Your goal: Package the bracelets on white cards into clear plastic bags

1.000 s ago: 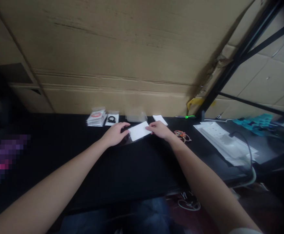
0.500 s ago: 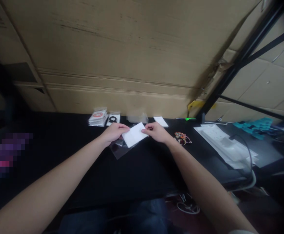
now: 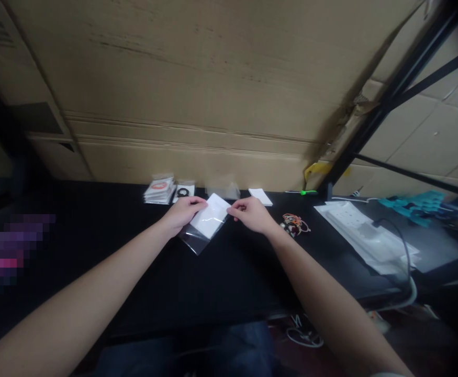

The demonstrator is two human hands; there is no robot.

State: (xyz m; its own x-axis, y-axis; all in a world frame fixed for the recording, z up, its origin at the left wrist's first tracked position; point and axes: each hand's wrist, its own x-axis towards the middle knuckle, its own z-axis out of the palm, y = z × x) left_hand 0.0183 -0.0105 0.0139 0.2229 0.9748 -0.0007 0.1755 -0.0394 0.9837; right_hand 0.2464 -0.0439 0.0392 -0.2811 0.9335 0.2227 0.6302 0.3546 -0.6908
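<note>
Cardboard boxes [image 3: 174,89] rise behind a black table [image 3: 232,283], with a metal frame [image 3: 393,99] at the right. Near the table's back edge, a white card [image 3: 211,215] lies partly inside a clear bag [image 3: 193,242]. Left hand [image 3: 183,214] and right hand [image 3: 252,214] touch it from either side, fingers together; whether either clamps it cannot be told.

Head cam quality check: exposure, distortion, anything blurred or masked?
Head view: dim and underexposed, with dark corners; the black tabletop loses nearly all detail; the cardboard wall looks skewed, likely wide-angle distortion; the white card is the brightest spot, without obvious hard glare; a pixelated patch masks something at left.
</note>
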